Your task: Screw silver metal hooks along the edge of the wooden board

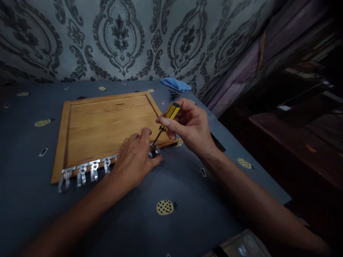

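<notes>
A wooden panel [107,125] with a raised frame lies flat, and a metal rail with several hooks [83,171] runs along its near edge. My left hand [135,157] rests over the panel's near edge, fingers curled on the wood and thumb against the hook [154,151] at the rail's right end. It covers the rail's middle part. In my right hand [190,125] is a yellow and black screwdriver [171,111], pinched by the handle and tilted. Its tip meets the rail by that right-hand hook; the screw itself is too small to make out.
A dark cloth with pineapple prints [115,217] covers the surface. Beyond the panel lie a blue cloth [175,84] and a small black object [174,95]. A clear box [241,244] sits at the front edge. Patterned fabric [120,35] hangs behind.
</notes>
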`<state>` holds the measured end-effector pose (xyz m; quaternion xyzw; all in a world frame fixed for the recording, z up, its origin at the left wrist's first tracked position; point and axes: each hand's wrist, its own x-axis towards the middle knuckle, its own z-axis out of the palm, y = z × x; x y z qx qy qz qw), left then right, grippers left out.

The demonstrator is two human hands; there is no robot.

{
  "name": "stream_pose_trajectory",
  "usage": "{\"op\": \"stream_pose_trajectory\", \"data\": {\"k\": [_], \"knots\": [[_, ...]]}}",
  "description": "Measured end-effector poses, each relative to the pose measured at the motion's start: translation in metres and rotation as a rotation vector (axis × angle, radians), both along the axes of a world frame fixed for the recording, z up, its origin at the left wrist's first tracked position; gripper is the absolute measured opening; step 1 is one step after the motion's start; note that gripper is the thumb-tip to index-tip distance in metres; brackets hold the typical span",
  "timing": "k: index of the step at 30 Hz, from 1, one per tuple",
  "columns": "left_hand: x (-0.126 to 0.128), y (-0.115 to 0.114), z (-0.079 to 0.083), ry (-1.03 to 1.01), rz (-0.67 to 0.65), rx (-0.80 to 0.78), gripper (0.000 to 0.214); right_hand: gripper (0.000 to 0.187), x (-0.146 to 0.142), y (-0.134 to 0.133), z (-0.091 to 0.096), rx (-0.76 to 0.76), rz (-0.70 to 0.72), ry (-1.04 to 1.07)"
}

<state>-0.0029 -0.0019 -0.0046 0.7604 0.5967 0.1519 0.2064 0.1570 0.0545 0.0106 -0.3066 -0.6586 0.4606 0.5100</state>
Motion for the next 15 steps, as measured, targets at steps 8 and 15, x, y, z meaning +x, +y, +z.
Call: {"op": "stream_pose_trajectory", "data": {"k": [8,15], "knots": [[0.0,-0.001,-0.002,0.001,0.001,0.015,0.053,0.035,0.005,-0.002,0.007,0.029,0.074,-0.064],[0.0,0.0,-0.002,-0.012,-0.004,0.004,0.051,0.043,-0.005,-0.008,-0.002,0.115,-0.12,-0.037]]}}
